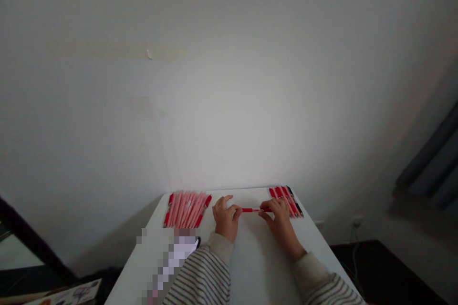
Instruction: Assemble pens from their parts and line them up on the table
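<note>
Near the far side of the white table, my left hand (226, 218) pinches one end of a slim red pen (246, 210) between thumb and finger, with its other fingers raised. My right hand (278, 215) is closed on the pen's other end. The pen lies crosswise between my hands. A narrower, paler stretch shows near my right fingertips; whether the pen is in one piece or two I cannot tell. To the left of my left hand is a spread of several pink-and-red pens (186, 208). A smaller group of similar pens (286, 200) lies just beyond my right hand.
The white table (257, 267) stands against a pale wall (243, 105). A blurred, pixelated patch (175, 262) covers something on the table's left side. A dark curtain (432, 176) hangs at right. A printed sheet or box (71, 294) shows at bottom left.
</note>
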A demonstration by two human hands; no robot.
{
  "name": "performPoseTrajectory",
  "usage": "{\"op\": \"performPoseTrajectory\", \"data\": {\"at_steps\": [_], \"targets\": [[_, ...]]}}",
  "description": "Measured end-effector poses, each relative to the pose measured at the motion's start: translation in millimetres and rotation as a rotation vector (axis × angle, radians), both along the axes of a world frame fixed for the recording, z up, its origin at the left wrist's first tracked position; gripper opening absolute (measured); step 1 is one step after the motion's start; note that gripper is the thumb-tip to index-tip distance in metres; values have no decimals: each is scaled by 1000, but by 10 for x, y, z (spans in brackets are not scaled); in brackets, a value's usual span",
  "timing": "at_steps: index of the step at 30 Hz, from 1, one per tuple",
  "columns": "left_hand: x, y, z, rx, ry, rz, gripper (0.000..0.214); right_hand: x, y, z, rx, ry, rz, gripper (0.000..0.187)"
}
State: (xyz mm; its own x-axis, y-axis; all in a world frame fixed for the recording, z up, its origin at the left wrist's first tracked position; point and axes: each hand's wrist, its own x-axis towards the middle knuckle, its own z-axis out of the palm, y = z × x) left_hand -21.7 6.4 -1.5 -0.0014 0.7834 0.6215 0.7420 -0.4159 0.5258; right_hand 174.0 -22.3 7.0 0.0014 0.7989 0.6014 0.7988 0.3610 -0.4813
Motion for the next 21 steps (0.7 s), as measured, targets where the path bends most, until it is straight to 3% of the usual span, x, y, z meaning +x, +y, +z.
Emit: {"op": "performPoseTrajectory", "data": {"at_steps": [12, 21], "targets": [[-23, 2, 27, -17, -63, -48, 10, 27, -1, 19, -12, 8, 19, 9], [-6, -31, 44, -50, 5, -4, 11, 5, 0, 11, -14, 44, 2, 7]]}}
